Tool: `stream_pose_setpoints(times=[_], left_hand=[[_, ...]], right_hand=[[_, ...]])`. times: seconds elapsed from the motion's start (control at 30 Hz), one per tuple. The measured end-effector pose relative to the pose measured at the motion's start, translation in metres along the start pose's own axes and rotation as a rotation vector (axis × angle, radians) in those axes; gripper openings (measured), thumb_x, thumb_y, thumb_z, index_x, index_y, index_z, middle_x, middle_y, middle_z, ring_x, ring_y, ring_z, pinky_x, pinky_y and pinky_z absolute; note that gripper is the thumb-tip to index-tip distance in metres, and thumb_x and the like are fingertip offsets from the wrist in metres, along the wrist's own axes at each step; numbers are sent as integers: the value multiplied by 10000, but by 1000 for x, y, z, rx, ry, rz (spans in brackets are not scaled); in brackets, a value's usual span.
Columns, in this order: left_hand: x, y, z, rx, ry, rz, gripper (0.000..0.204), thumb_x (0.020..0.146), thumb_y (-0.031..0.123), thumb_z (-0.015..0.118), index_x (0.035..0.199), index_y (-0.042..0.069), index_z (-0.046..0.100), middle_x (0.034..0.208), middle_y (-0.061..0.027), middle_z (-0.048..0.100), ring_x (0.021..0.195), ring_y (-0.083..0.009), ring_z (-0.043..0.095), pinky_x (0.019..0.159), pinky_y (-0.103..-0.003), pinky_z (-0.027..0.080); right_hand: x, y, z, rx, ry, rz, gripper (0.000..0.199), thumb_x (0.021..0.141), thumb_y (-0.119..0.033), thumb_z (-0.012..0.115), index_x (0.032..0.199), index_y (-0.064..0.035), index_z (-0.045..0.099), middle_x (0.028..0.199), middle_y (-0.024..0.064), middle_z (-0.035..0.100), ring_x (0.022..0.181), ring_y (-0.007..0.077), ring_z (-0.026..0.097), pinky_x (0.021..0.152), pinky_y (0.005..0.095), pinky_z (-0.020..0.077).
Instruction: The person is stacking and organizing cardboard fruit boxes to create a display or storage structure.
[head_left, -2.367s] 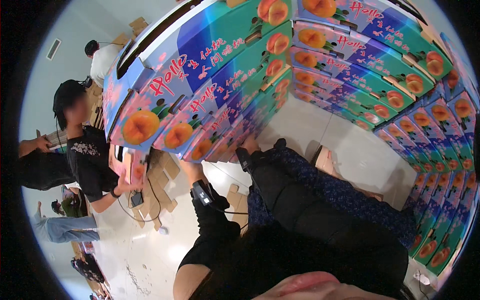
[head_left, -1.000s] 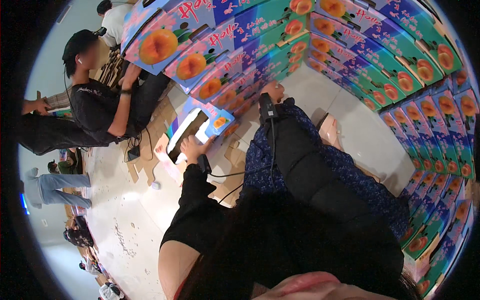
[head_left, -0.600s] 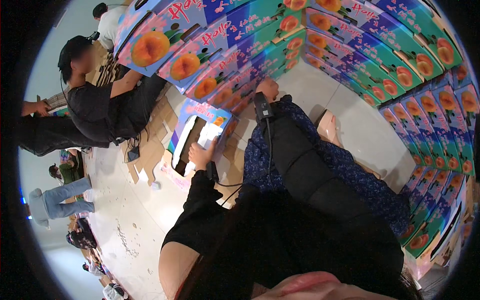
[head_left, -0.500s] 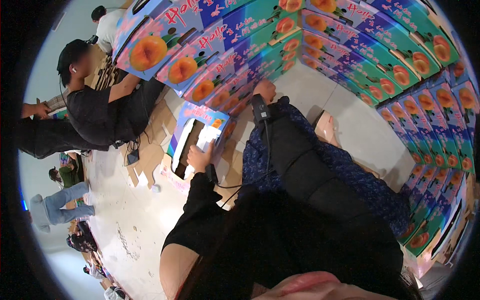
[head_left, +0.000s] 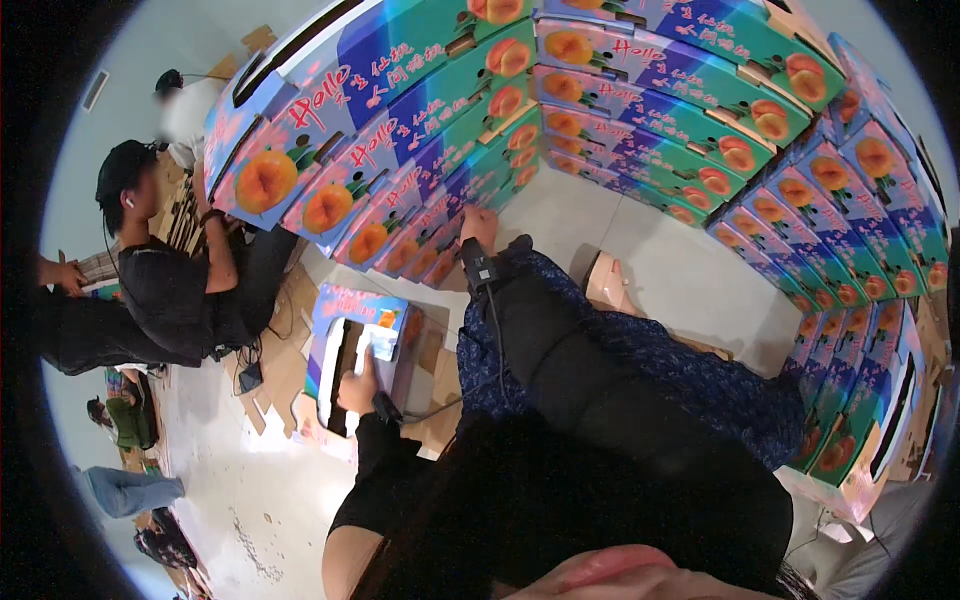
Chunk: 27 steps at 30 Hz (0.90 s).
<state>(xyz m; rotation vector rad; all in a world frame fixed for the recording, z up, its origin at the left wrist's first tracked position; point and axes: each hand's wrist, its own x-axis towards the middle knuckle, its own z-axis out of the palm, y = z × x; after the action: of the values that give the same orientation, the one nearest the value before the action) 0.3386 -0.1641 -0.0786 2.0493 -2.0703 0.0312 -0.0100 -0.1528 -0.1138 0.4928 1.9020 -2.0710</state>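
A small printed fruit carton (head_left: 357,301), blue and pink with an orange fruit picture, lies at my left among flat cardboard. A long dark opening with white edges runs along its top. My left hand (head_left: 357,388) is at this opening, its index finger stretched along a white flap (head_left: 378,343) and its other fingers curled at the edge. My right hand (head_left: 478,228) is beside the lower part of the left stack of fruit cartons (head_left: 400,190). Its fingers look curled, and whatever they may hold is hidden.
More stacked cartons (head_left: 650,110) stand ahead, and others (head_left: 800,220) line the right. Flat brown cardboard (head_left: 432,385) lies around the small carton. A person in black (head_left: 165,290) sits at the left near cables and a small black device (head_left: 250,377). My foot in a pale shoe (head_left: 610,285) is ahead.
The whole view has shifted, so stacks and hands sit further left. My left index finger is now stretched out along the white flap, which lies flatter. My right hand stays by the stack.
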Motion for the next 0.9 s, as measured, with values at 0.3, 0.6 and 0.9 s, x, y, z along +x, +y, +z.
stream_pose_setpoints(times=[0.3,0.6,0.9], left_hand=[[18,-41,-70,-124,475,47,713,692,665,643,524,-9,481,538,-208,529,559,-415,519,578,-487,357],[15,-22,-84,-124,516,134,748,673,703,638,467,2,479,481,-200,522,449,-385,508,495,-497,358],[3,7,-10,-58,53,118,825,653,815,516,600,0,628,662,-224,632,699,-382,630,705,-447,418]], right_hand=[[-3,-8,-9,56,-157,180,616,701,-457,658,1185,-94,543,1127,175,598,1012,361,573,868,445,446],[-2,-11,-9,28,-131,45,420,793,-337,653,1087,-55,551,927,71,555,764,200,550,513,339,482],[-54,-58,-56,357,-679,292,526,834,-323,620,1276,-130,410,1174,71,474,987,239,523,660,401,509]])
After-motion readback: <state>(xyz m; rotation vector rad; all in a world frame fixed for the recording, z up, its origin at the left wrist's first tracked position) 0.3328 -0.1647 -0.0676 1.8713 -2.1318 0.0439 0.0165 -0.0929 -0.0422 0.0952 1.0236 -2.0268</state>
